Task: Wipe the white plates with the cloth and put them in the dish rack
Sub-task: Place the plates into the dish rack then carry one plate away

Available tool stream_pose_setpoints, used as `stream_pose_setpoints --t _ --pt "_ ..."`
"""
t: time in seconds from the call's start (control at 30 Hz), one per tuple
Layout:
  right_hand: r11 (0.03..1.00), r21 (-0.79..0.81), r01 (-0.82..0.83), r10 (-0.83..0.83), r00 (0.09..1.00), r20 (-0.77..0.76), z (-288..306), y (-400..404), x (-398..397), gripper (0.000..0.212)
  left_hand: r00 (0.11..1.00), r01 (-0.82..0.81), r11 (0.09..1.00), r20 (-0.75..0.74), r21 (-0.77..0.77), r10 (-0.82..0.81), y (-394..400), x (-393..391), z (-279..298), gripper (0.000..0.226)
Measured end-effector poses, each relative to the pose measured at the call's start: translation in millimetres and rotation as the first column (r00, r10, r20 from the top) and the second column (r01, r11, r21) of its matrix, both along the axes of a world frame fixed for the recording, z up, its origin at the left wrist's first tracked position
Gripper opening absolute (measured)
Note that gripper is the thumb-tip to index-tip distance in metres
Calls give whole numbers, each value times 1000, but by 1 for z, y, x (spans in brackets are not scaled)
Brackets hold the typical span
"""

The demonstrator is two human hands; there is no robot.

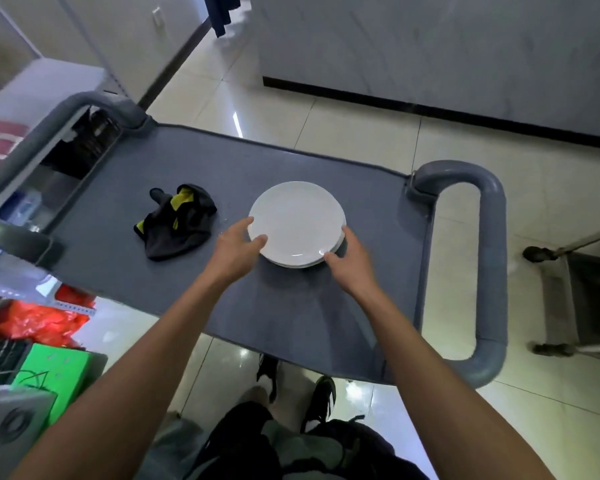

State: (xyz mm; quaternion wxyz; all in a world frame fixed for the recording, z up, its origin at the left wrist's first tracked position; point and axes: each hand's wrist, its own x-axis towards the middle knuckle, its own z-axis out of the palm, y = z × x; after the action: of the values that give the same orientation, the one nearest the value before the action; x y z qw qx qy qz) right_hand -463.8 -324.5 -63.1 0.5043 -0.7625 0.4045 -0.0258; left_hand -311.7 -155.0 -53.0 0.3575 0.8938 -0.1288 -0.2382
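A small stack of white plates [297, 220] sits on the grey cart top [174, 285], right of centre. My left hand [236, 249] holds the stack's near left rim, thumb on the top plate's edge and fingers spread along the side. My right hand [349, 261] touches the near right rim, with a fingertip at the front edge. A crumpled black cloth with yellow patches [177, 221] lies on the cart to the left of the plates, apart from both hands. No dish rack is in view.
The cart has thick grey loop handles at the right end [492, 271] and the far left [84, 109]. A green box [59, 375] and red bags [39, 320] crowd the lower left. A wheeled metal frame [568, 292] stands to the right, and a white counter [430, 46] rises behind.
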Motion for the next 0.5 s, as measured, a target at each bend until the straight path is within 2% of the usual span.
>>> stream_pose_setpoints --t 0.1,0.3,0.5 --pt "999 -5 42 -42 999 -32 -8 -4 16 71 999 -6 1000 -34 11 7 -12 25 -11 59" --pt "993 -4 117 -117 989 -91 -22 -11 48 73 991 128 990 -57 58 -124 -37 69 -28 62" --pt "979 -57 197 -202 973 -108 -31 -6 67 77 971 219 975 -95 -18 -220 -55 84 -44 60"
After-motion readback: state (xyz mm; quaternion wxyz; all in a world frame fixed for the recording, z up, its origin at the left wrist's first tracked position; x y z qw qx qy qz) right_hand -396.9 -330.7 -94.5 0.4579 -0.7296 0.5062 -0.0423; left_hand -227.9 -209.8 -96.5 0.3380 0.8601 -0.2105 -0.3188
